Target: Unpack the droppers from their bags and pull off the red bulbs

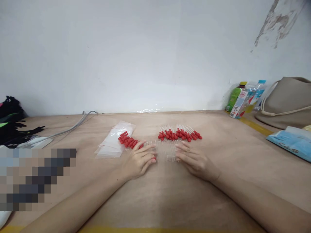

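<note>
Slim, clear, straight tubes (167,149) lie side by side on the smooth brown tabletop (157,197), between your two hands. Just behind them, a row of thin whitish sticks (181,127) fans out, their rounded, matt red bulbs (186,134) pointing towards you. More red bulbs sit in a heap at the left, partly over flat, glossy see-through bags (113,140). Your left hand (142,158) curves down, fingers bent and slightly apart, at the left of the tubes; your right hand (193,160) has its fingers nearly together, tips at their right side. Whether either pinches them, I cannot tell.
</note>
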`<action>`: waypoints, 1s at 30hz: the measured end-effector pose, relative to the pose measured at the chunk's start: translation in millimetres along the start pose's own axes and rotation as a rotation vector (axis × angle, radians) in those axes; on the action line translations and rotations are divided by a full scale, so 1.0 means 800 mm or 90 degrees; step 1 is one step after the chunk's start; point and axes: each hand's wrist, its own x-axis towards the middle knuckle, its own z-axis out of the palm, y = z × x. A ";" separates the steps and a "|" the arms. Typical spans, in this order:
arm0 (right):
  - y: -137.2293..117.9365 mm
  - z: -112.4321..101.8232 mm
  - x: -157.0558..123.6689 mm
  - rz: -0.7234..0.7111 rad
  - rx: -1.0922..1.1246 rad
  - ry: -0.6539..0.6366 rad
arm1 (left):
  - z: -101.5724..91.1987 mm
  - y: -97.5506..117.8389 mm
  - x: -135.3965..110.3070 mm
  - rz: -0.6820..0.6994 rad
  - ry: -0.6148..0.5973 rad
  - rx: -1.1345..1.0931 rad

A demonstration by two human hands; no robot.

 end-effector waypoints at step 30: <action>-0.051 0.078 0.094 0.351 -0.098 -0.239 | -0.066 -0.137 -0.020 -0.676 0.093 0.021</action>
